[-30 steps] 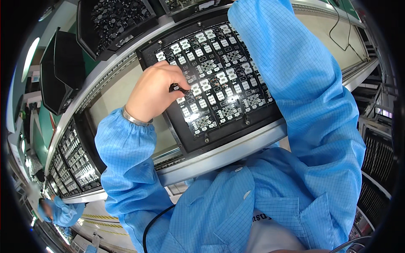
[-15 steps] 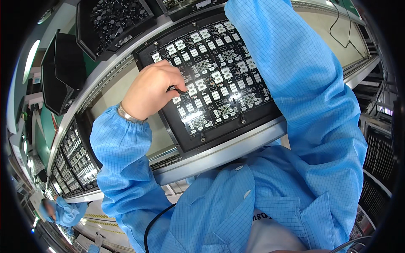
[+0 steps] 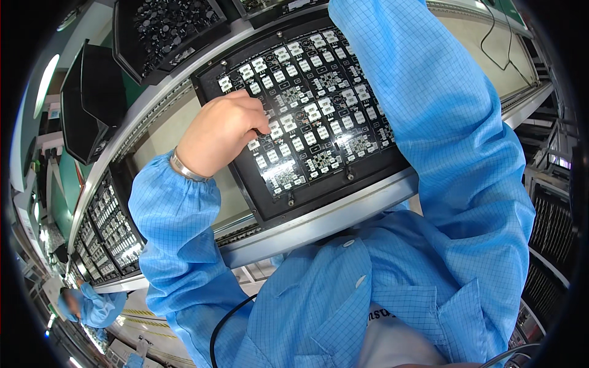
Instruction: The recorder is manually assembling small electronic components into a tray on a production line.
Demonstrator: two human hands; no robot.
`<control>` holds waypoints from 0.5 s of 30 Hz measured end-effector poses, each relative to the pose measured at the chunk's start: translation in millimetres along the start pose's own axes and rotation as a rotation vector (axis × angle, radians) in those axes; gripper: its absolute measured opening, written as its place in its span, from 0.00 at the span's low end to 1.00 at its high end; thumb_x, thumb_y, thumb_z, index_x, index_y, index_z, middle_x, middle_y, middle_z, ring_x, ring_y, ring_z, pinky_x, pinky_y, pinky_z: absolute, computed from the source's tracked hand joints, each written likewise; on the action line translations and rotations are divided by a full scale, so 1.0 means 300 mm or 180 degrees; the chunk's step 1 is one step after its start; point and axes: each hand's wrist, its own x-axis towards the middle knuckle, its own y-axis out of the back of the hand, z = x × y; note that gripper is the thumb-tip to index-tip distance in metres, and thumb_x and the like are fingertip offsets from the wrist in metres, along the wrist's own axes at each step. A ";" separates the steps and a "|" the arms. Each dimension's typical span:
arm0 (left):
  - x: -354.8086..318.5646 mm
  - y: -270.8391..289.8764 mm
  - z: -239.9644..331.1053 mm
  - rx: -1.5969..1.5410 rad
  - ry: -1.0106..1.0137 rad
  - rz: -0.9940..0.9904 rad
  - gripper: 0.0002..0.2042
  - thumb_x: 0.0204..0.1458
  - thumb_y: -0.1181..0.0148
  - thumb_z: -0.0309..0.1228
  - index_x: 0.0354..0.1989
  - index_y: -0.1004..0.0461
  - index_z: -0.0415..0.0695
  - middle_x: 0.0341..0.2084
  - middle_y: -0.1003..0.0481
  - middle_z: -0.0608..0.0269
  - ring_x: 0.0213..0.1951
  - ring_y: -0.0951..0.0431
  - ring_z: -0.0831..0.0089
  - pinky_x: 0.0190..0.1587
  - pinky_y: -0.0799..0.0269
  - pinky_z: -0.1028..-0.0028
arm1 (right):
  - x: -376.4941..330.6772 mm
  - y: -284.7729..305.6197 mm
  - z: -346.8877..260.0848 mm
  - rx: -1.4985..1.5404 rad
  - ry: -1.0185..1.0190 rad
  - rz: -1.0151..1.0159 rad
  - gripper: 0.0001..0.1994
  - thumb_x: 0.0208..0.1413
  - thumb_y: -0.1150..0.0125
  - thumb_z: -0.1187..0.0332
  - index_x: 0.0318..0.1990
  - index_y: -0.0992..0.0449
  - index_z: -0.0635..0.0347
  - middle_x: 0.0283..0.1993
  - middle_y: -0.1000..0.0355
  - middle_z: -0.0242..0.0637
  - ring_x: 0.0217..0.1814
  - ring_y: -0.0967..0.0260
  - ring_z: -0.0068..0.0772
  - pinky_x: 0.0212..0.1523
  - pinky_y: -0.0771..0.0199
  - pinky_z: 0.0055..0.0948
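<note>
My left hand (image 3: 230, 127) reaches over the left side of a black circuit board panel (image 3: 288, 136). Its fingers are curled together, fingertips down at the board's surface between white rectangular parts. Whatever they pinch, if anything, is hidden beneath them. The panel carries rows of white parts and small chips, and lies in a black carrier tray (image 3: 273, 211) with screws along its rim. Over the panel's right side stretches my right sleeve (image 3: 442, 92). My right hand itself is beyond the upper edge of the picture.
The tray sits across a conveyor with a metal rail (image 3: 331, 205). At the upper left, a black bin (image 3: 141, 73) holds many small dark round parts, beside another black bin (image 3: 86, 104). More boards (image 3: 107, 230) lie farther left, near a person in blue (image 3: 101, 306).
The tray has shifted very slightly left. My left fingers have closed in over the board, and the thumb, visible before, is now mostly tucked out of sight.
</note>
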 end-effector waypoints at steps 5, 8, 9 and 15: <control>-0.050 -0.018 0.046 0.0276 0.0012 0.0242 0.09 0.33 0.42 0.17 0.26 0.23 0.41 0.25 0.27 0.62 0.33 0.28 0.62 0.35 0.29 0.67 | -0.006 0.012 -0.021 0.0031 -0.0144 0.0044 0.06 0.41 0.37 0.70 0.26 0.22 0.62 0.26 0.25 0.44 0.29 0.25 0.40 0.34 0.27 0.32; -0.083 -0.039 0.081 0.0575 0.0184 0.0500 0.14 0.35 0.45 0.18 0.34 0.23 0.40 0.32 0.27 0.62 0.36 0.28 0.64 0.38 0.31 0.68 | -0.017 0.010 0.032 0.0122 -0.0218 0.0139 0.06 0.38 0.35 0.71 0.23 0.23 0.63 0.24 0.26 0.44 0.28 0.26 0.41 0.33 0.27 0.32; -0.094 -0.047 0.096 0.0666 0.0276 0.0570 0.15 0.36 0.45 0.18 0.36 0.23 0.40 0.33 0.27 0.62 0.37 0.28 0.64 0.38 0.32 0.68 | -0.017 0.000 0.043 0.0097 -0.0251 0.0192 0.06 0.38 0.35 0.71 0.23 0.24 0.64 0.24 0.26 0.44 0.28 0.26 0.40 0.32 0.27 0.32; -0.131 -0.005 0.130 0.0806 0.0980 0.1602 0.18 0.43 0.47 0.16 0.45 0.27 0.40 0.39 0.27 0.55 0.41 0.28 0.55 0.44 0.33 0.64 | -0.055 0.052 -0.016 0.0719 -0.0500 0.0259 0.04 0.39 0.37 0.74 0.23 0.26 0.64 0.21 0.28 0.38 0.24 0.29 0.27 0.29 0.30 0.25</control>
